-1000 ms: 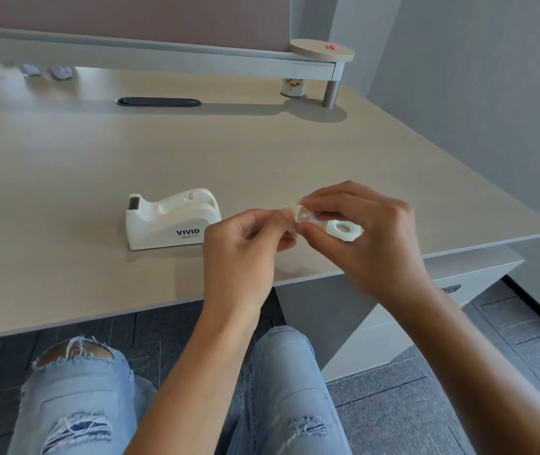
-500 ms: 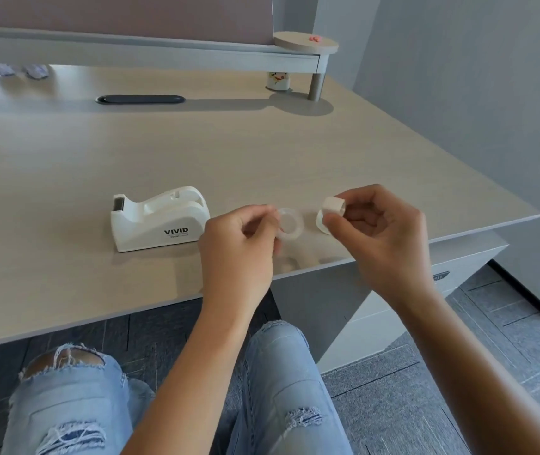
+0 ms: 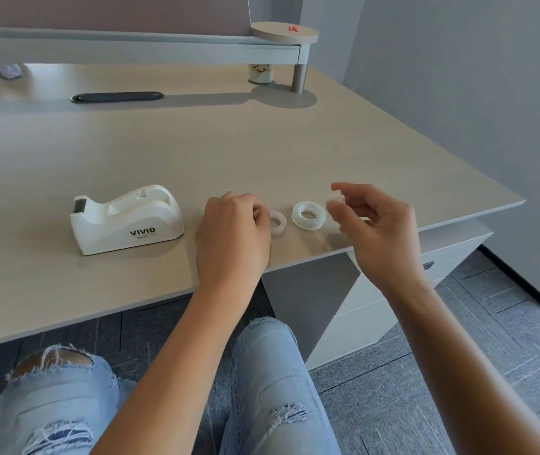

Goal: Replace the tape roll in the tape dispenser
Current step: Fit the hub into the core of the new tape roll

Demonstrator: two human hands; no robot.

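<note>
On the desk [image 3: 262, 152] the white dispenser [image 3: 127, 220] sits empty, well left of the hands. The left hand [image 3: 232, 231] has been lowered — its fingers pinch the spent ring [image 3: 278, 222] at the desktop. The new roll [image 3: 308, 215] lies between the hands — ready for fitting. The hub [image 3: 336, 199], pulled free, is pinched in the right hand [image 3: 373, 221].

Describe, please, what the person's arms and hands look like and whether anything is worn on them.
Both forearms are bare, with no sleeves in view. The left hand and right hand wear no gloves, and no rings, watch or bracelets show. Below the desk, light blue ripped jeans cover the legs.
</note>
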